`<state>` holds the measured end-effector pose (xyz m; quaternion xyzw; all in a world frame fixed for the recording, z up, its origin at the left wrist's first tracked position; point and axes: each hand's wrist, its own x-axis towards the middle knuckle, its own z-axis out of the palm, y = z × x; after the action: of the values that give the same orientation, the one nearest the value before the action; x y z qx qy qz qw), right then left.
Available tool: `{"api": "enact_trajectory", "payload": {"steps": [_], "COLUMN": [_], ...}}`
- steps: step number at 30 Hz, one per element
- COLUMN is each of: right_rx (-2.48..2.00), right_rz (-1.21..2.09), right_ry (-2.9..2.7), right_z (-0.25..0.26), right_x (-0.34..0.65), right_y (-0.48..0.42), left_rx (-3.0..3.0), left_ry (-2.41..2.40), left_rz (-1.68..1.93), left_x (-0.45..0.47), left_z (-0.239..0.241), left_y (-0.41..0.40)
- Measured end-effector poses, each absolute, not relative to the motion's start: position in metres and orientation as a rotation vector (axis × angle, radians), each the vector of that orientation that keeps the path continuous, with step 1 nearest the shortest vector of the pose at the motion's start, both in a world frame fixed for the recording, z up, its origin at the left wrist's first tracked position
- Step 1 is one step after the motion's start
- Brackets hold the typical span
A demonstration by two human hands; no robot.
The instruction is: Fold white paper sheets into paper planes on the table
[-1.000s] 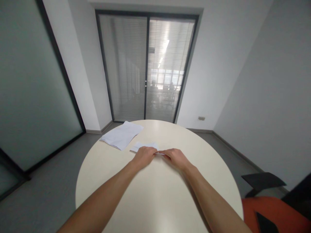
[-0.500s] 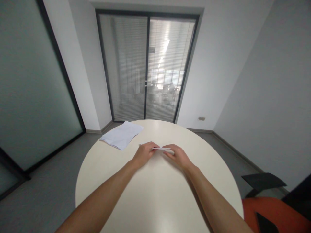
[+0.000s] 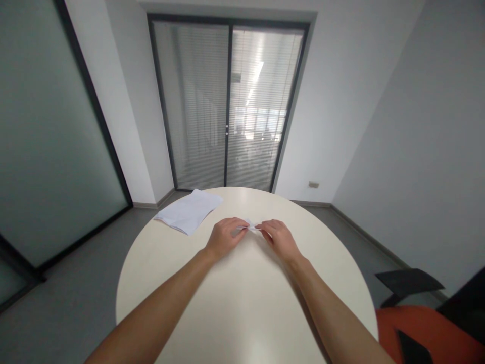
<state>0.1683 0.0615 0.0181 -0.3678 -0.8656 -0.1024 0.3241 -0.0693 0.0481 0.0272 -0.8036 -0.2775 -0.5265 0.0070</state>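
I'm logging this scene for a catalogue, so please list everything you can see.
small folded paper: one, white, pinched between both hands above the table's middle
paper stack: one, white, far left part of the table
round table: one, cream, centre
sliding doors: two panels, dark frames, pale blinds, behind the table
wall socket: one, pale, low on the wall right of the doors
chair: one, orange with black armrest, lower right
left hand: bare, gripping the paper's left end
right hand: bare, gripping its right end
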Motion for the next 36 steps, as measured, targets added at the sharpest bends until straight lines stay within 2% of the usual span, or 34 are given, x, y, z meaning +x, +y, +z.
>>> {"api": "enact_trajectory", "payload": {"steps": [6, 12, 16, 29, 36], "right_rx": [-1.049, -1.077, -1.085, -1.089, -1.105], "right_rz": [-0.381, -0.295, -0.158, 0.179, 0.39], "right_ry": [-2.292, -2.335, -2.241, -1.889, -1.788], "right_z": [0.024, 0.022, 0.015, 0.005, 0.0], "right_x": [0.166, 0.164, 0.166, 0.174, 0.176], "right_y": [0.057, 0.058, 0.061, 0.061, 0.069], "left_rx": [-2.462, -2.53, -2.522, -2.347, -2.323], "left_ry": [-0.856, -1.026, -1.13, -1.359, -1.608], "left_rz": [-1.252, -1.035, -1.151, -1.838, -1.826], "left_x": [-0.073, -0.074, -0.081, -0.094, -0.096], "left_z": [0.03, 0.037, 0.029, 0.009, 0.007], "left_y": [0.047, 0.043, 0.051, 0.077, 0.077]}}
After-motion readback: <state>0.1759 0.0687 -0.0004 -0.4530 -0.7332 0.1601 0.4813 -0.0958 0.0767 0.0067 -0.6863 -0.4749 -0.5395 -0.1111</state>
